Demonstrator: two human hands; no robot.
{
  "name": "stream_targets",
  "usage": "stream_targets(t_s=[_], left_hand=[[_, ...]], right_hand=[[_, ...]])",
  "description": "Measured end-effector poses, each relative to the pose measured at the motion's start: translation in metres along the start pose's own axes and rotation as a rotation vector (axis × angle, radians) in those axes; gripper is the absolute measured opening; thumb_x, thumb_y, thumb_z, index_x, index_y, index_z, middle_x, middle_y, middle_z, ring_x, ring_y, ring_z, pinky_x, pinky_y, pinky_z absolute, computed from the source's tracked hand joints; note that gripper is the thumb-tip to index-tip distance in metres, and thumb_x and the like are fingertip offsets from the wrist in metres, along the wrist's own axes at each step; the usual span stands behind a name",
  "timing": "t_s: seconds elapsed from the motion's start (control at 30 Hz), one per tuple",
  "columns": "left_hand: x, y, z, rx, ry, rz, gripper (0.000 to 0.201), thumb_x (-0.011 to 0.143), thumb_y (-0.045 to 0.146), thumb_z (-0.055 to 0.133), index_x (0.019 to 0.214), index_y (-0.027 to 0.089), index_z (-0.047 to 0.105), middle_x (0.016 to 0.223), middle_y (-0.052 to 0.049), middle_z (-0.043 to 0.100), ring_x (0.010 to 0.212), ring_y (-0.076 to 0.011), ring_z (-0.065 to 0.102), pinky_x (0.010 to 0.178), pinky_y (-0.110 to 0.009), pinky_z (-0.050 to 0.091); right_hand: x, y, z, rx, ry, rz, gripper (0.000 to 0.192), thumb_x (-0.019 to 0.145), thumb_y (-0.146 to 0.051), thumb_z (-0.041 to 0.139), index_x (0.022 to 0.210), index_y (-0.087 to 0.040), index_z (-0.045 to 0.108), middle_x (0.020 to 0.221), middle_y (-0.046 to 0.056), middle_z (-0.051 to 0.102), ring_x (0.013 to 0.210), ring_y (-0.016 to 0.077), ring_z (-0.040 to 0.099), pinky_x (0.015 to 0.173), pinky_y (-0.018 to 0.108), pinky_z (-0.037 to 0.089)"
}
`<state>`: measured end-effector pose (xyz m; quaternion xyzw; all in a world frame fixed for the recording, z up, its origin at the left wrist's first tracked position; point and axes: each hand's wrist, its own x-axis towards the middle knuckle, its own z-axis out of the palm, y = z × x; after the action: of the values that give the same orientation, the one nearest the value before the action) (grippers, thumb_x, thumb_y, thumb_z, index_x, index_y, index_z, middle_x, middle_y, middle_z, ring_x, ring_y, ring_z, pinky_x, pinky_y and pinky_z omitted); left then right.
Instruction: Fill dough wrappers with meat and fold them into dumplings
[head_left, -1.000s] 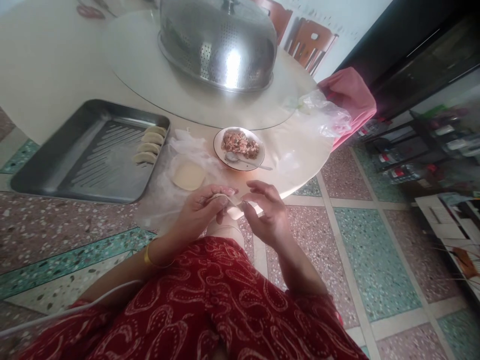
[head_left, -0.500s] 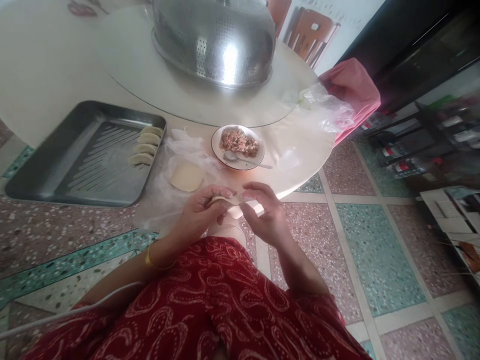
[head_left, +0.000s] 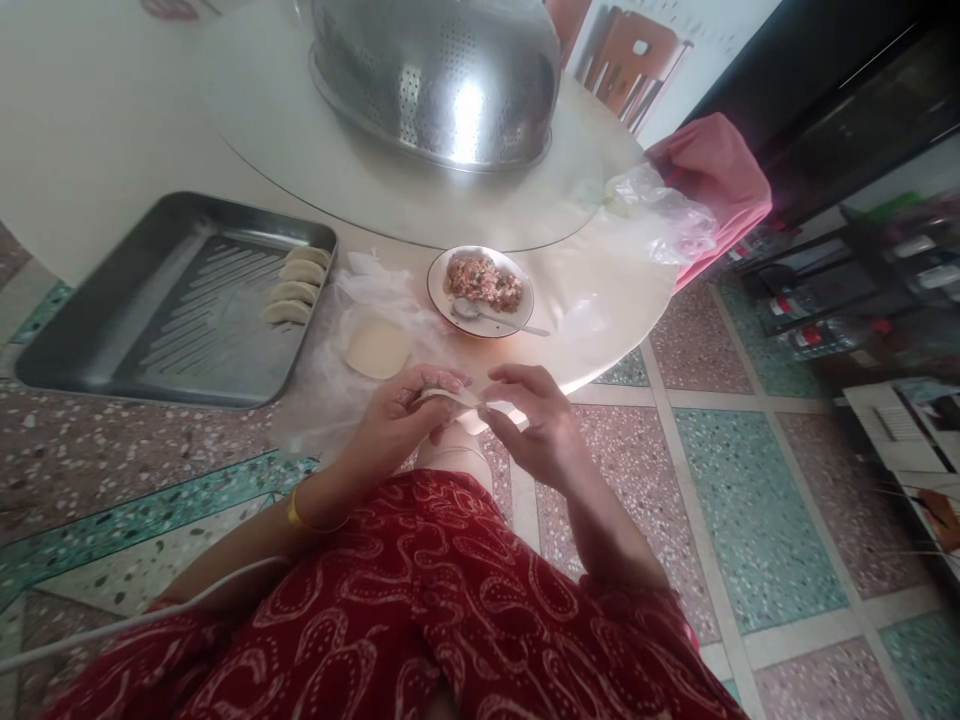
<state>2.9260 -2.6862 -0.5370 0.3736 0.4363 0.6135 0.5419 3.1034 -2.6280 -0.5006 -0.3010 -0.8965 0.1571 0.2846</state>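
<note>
A folded dumpling (head_left: pixel 453 396) is held over the table's near edge, above my lap. My left hand (head_left: pixel 405 412) is closed around its left part, thumb in front and fingers behind. At its right tip, the thumb and fingers of my right hand (head_left: pixel 534 422) pinch the dough edge. Just beyond lies a stack of round dumpling wrappers (head_left: pixel 377 347) on a crumpled clear plastic bag (head_left: pixel 322 390). A white dish (head_left: pixel 441 303) behind my hands holds minced filling (head_left: pixel 484 281) and a metal spoon (head_left: pixel 499 319).
On the left, a dark metal tray (head_left: pixel 90 340) holds several folded dumplings (head_left: pixel 292 291) along its right side. A perforated steel dome (head_left: pixel 427 80) stands on the glass turntable (head_left: pixel 315 165). A plastic bag (head_left: pixel 660 215) lies by a pink-covered chair (head_left: pixel 724 180).
My fingers have shifted slightly along the dumpling's edge, which now looks more closed. The whole view has moved a little; the tray, dish and wrappers stay in place.
</note>
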Motion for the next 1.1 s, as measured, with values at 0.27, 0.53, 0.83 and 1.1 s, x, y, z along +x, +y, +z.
stream_targets(t_s=[0.27, 0.53, 0.83, 1.1], left_hand=[[0.002, 0.001, 0.003, -0.069, 0.046, 0.002, 0.009, 0.074, 0.021, 0.067, 0.08, 0.016, 0.063, 0.101, -0.005, 0.069, 0.045, -0.0031, 0.051, 0.042, -0.02, 0.043], [0.0, 0.007, 0.009, -0.148, 0.084, -0.035, 0.007, 0.072, 0.017, 0.066, 0.079, 0.016, 0.062, 0.097, -0.003, 0.068, 0.043, -0.0028, 0.051, 0.042, -0.019, 0.04], [0.0, 0.005, 0.011, -0.168, 0.091, -0.033, 0.009, 0.072, 0.018, 0.066, 0.08, 0.016, 0.062, 0.097, -0.001, 0.068, 0.044, -0.003, 0.052, 0.043, -0.021, 0.042], [0.003, 0.002, 0.014, -0.233, 0.117, -0.017, 0.009, 0.072, 0.015, 0.065, 0.08, 0.017, 0.061, 0.097, -0.002, 0.069, 0.047, -0.0039, 0.054, 0.042, -0.019, 0.041]], right_hand=[[-0.006, -0.005, 0.004, -0.004, 0.123, -0.012, 0.028, 0.085, -0.022, 0.067, 0.112, -0.026, 0.06, 0.117, 0.008, 0.058, 0.109, 0.0238, 0.06, 0.082, 0.046, 0.061], [-0.013, -0.006, 0.02, -0.102, 0.306, -0.033, 0.01, 0.084, -0.022, 0.066, 0.093, -0.026, 0.063, 0.117, 0.005, 0.054, 0.113, 0.024, 0.055, 0.088, 0.043, 0.058], [-0.012, -0.005, 0.032, 0.017, 0.383, -0.054, 0.02, 0.082, -0.012, 0.065, 0.096, -0.026, 0.062, 0.118, 0.007, 0.053, 0.113, 0.0236, 0.054, 0.087, 0.044, 0.057], [-0.015, -0.008, 0.039, -0.081, 0.377, -0.073, 0.018, 0.082, -0.012, 0.066, 0.091, -0.027, 0.063, 0.118, 0.006, 0.055, 0.109, 0.0245, 0.054, 0.082, 0.044, 0.056]])
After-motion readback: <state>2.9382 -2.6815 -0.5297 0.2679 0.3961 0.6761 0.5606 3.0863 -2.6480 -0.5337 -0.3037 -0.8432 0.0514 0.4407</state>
